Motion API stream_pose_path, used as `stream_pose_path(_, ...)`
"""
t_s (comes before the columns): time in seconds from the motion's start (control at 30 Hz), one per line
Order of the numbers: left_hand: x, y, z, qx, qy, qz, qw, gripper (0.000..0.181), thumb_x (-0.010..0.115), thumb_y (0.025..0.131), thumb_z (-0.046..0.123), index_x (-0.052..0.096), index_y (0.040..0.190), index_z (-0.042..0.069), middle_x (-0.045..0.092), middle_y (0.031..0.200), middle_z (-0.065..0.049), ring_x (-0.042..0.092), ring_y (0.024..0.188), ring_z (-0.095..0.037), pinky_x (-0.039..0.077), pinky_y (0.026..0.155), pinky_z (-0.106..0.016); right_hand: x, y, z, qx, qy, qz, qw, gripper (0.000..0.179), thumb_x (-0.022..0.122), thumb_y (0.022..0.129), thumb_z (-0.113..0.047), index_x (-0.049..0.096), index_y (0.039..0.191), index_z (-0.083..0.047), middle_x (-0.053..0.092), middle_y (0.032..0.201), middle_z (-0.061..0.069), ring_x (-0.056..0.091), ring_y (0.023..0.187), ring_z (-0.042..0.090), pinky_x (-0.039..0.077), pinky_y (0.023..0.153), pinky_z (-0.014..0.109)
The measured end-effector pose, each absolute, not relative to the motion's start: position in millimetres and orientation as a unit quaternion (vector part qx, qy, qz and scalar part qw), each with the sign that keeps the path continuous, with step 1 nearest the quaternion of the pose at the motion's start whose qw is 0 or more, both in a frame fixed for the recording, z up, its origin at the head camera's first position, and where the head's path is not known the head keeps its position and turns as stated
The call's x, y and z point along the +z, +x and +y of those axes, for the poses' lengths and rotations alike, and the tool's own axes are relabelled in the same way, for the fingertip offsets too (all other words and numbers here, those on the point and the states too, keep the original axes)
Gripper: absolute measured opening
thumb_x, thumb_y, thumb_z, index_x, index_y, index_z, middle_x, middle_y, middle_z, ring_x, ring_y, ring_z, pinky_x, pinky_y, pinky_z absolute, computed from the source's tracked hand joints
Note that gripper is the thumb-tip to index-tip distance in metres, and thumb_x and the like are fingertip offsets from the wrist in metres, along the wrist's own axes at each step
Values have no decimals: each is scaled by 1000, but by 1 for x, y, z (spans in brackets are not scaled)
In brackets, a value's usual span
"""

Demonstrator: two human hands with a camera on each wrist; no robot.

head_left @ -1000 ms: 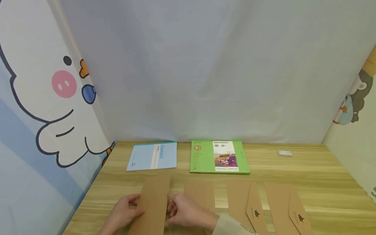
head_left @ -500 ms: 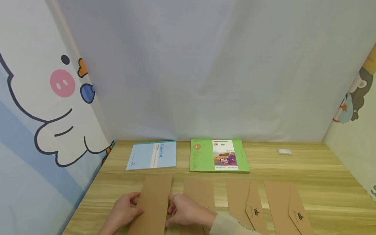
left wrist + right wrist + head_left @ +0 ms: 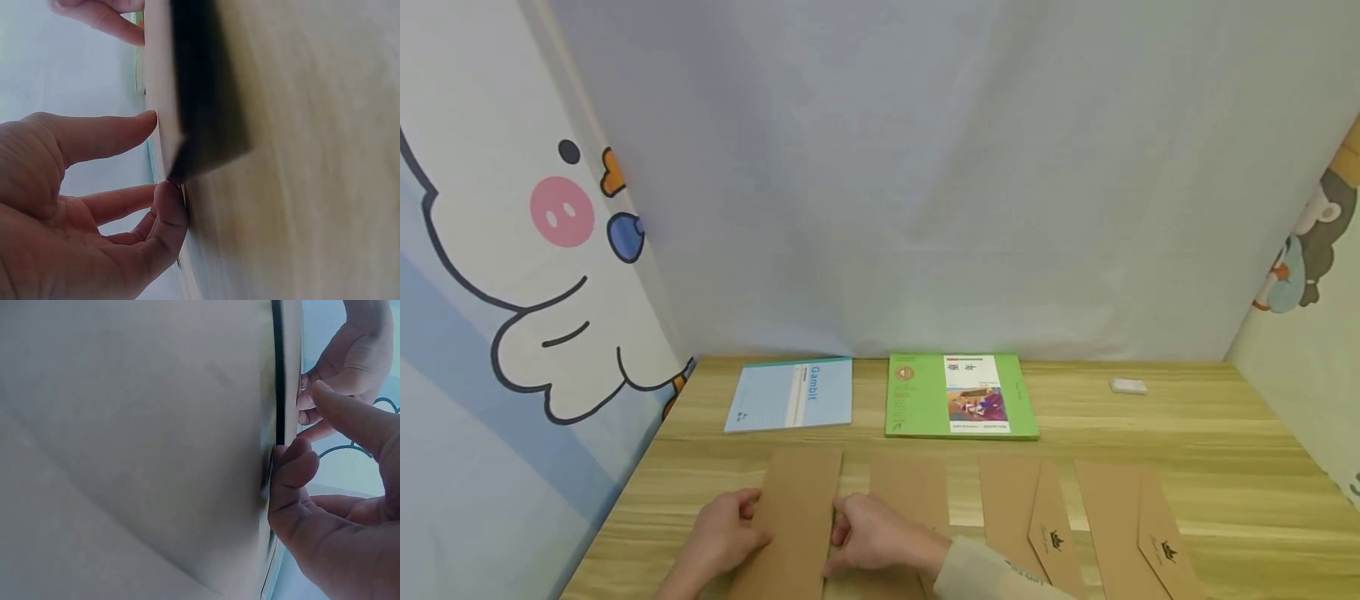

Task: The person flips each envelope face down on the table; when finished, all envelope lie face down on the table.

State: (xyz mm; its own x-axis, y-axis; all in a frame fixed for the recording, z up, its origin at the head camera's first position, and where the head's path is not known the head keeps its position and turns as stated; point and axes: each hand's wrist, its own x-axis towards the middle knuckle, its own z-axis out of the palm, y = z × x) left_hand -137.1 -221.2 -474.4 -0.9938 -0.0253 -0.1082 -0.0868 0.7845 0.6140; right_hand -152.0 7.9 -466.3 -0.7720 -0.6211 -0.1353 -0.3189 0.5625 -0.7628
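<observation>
A plain brown envelope [image 3: 795,508] lies between both hands at the front left of the table, its long sides running away from the person. At its left edge is the left hand [image 3: 721,533], with the thumb over the paper and curled fingertips at the edge. The right hand [image 3: 871,535] grips the opposite edge with thumb and bent fingers. In the left wrist view a dark shadow shows beneath the envelope's near side, close over the wood. Under the right forearm lies a second brown envelope [image 3: 910,483], partly hidden.
Two more envelopes [image 3: 1011,500] with crown-printed flaps lie to the right, the farther envelope [image 3: 1108,508] near the front. Behind them are a light blue notebook [image 3: 775,400], a green book [image 3: 917,400] and a white eraser [image 3: 1128,386]. A pale curtain [image 3: 925,208] closes off the back.
The envelope's far end has shifted slightly right and settled flatter toward the table. Both hands have stayed at its edges, almost in the same place.
</observation>
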Motion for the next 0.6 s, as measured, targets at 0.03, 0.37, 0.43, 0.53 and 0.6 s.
stream_pose_path(0.03,-475,-137,-221,323,-29,945,47,58,84,67,10,60,116,-10,60,88,-4,57,80,-19,49,74,-39,-467,-152,8,-380,-275,861,199,34,87,68,-13,56,81,-10,55,69,-9,49,61,2,44,59,18)
stream_pose_path(0.37,-472,-137,-221,304,-21,951,53,56,84,67,12,61,114,-9,57,84,-3,53,77,-20,48,72,-40,-468,-155,7,-373,-268,861,220,62,87,68,-17,57,116,10,57,71,-10,50,63,2,44,65,18)
stream_pose_path(0.43,-471,-137,-221,303,-20,951,57,57,84,68,12,61,115,-10,57,84,-3,52,77,-20,48,72,-40,-468,-155,8,-369,-268,862,220,70,87,69,-17,53,122,12,57,71,-11,51,63,2,44,65,18)
stream_pose_path(0.53,-471,-138,-221,303,-21,951,62,58,84,68,13,61,116,-10,58,85,-3,53,78,-20,48,74,-41,-468,-155,8,-365,-270,864,219,68,87,69,-18,54,121,10,56,71,-11,51,62,2,44,64,18)
stream_pose_path(0.6,-471,-138,-221,301,-22,951,64,58,84,69,14,61,116,-10,59,86,-3,54,79,-20,49,74,-42,-469,-155,9,-365,-270,864,219,70,87,69,-19,54,122,11,56,70,-12,50,62,2,44,63,18)
